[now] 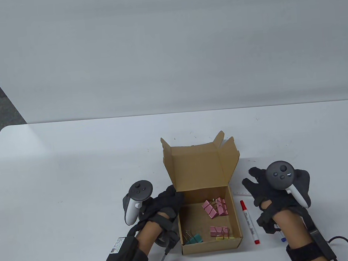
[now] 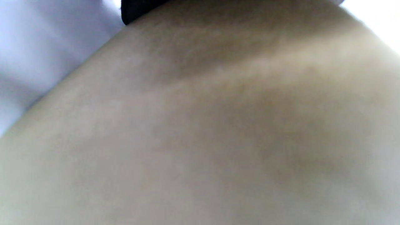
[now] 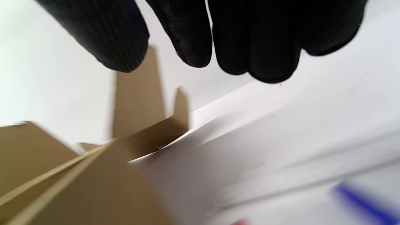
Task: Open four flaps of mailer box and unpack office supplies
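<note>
Cardboard of the box (image 1: 203, 195), near the table's (image 1: 72, 165) front edge, is being pressed by the left hand (image 1: 165, 203); its grasp cannot be told. Right hand (image 1: 272, 195) is being held empty, fingers spread. Clips (image 1: 213, 208) are remaining inside; the box is at risk of being tipped.

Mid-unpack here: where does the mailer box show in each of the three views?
Table view: the mailer box sits bottom centre, lid raised, between both hands.
Left wrist view: blurred tan surface fills the picture; I cannot tell whether it is the box.
Right wrist view: box lower left, below the right hand's fingers.
Shared landmark: the upright lid flaps.
</note>
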Available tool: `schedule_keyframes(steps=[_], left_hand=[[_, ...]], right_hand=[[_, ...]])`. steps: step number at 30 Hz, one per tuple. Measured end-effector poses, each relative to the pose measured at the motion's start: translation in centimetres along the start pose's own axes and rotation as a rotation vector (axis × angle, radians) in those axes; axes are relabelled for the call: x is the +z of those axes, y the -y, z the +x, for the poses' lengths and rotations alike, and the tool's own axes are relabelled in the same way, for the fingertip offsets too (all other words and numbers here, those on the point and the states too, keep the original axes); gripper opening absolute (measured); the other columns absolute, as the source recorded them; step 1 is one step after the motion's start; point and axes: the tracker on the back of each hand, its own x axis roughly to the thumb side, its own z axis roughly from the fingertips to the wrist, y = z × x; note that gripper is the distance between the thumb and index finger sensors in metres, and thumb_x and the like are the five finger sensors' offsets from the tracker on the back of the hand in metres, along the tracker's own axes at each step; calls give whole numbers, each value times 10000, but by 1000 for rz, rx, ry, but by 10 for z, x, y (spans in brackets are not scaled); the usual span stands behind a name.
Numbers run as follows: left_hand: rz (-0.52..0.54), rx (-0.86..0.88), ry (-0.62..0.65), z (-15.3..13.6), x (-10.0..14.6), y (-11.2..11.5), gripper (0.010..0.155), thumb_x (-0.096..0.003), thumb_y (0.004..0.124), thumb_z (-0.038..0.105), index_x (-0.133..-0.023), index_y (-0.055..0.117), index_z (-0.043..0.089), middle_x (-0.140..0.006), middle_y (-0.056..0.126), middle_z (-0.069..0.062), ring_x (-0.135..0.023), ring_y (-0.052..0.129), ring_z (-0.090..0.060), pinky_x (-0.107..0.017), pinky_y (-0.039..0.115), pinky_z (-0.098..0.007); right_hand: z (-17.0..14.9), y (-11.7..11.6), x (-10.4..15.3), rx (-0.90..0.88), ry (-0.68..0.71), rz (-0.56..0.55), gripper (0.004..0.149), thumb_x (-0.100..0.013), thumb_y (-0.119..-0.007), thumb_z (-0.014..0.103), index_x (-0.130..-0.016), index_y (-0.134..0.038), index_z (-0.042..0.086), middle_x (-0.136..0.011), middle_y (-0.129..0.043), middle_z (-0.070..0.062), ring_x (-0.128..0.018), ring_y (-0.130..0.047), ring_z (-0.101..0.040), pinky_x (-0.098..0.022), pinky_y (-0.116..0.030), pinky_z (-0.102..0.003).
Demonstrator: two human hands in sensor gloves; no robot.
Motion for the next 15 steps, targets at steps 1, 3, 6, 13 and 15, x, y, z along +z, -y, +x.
schedule_keyframes(steps=[1,3,6,13,15], left_hand=[[0,-1,0,0,0,0,607,-579,648,485,-1086,481,194,-1152,576,-186,-1035,557,-530,-762,375,-685],[0,0,1,0,0,0,606,-579,648,486,-1085,482,197,-1153,576,-186,-1035,558,-529,-762,375,-685],[-1,2,2,0,0,0,607,-578,648,486,-1085,482,195,-1152,578,-187,-1034,558,-530,-761,374,-685],[-4,2,3,0,0,0,607,-578,647,487,-1085,479,198,-1152,575,-184,-1035,556,-529,-763,374,-682],[-3,3,3,0,0,0,607,-578,648,487,-1086,479,200,-1152,575,-187,-1035,556,-528,-763,373,-682]], right_hand=[[-2,-9,-6,-75,-13,69,610,-454,-782,449,-917,-714,58,-931,-715,-261,-752,-794,-512,-508,-652,-649],[-7,-24,-17,-212,-57,189,634,-458,-759,454,-934,-679,42,-946,-676,-273,-771,-755,-529,-516,-622,-663],[-17,-46,-31,-455,-48,283,625,-465,-748,445,-933,-675,36,-946,-667,-275,-774,-735,-539,-518,-600,-670],[-40,-86,-42,-806,-21,453,554,-496,-746,431,-904,-745,56,-957,-692,-230,-845,-575,-560,-569,-429,-687],[-40,-86,-42,-793,-2,444,526,-497,-746,432,-870,-791,65,-936,-739,-211,-849,-598,-543,-570,-429,-686]])
